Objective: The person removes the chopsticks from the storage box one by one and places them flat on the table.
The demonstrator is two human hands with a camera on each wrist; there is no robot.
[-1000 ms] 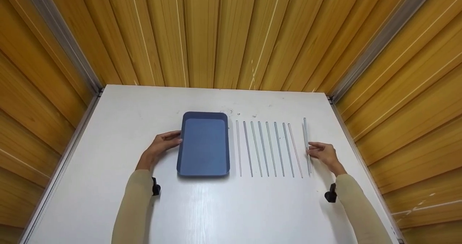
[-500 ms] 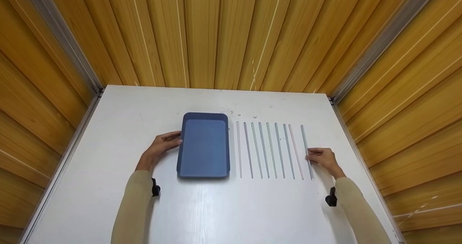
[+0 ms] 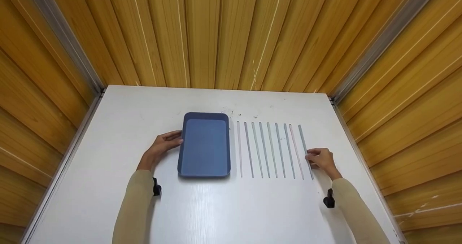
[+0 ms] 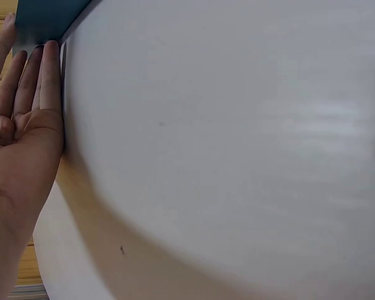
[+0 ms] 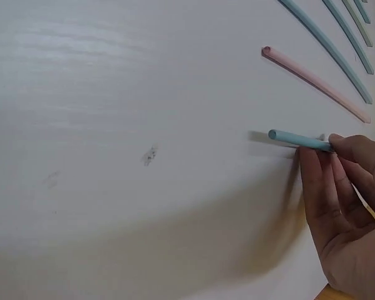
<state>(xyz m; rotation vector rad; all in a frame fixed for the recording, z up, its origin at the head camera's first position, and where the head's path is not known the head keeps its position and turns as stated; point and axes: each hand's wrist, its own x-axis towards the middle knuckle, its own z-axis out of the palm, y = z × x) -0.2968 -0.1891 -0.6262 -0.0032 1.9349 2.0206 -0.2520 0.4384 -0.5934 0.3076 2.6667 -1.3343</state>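
Note:
My right hand (image 3: pixel 322 158) pinches a blue drinking straw (image 3: pixel 302 137) between thumb and fingers, at the right end of a row of straws. In the right wrist view the held straw (image 5: pixel 290 138) shows its round end, with its shadow on the table beneath. Left of it lies a pink straw (image 3: pixel 296 151), then several blue, green and pale ones, side by side. A blue rectangular tray (image 3: pixel 206 116) stands left of the row. Against its left wall rest the fingertips of my left hand (image 3: pixel 161 146); in the left wrist view those fingers (image 4: pixel 50 75) are straight.
Everything stands on a white table (image 3: pixel 231 211) with a few dark marks near the back. Wood-patterned panels (image 3: pixel 216 34) close in the back and both sides. Each sleeved wrist wears a black camera.
My right hand has brought the blue straw down and nearer, then slightly left beside the pink one. The straw's gap from its shadow has narrowed. The left hand stays on the tray.

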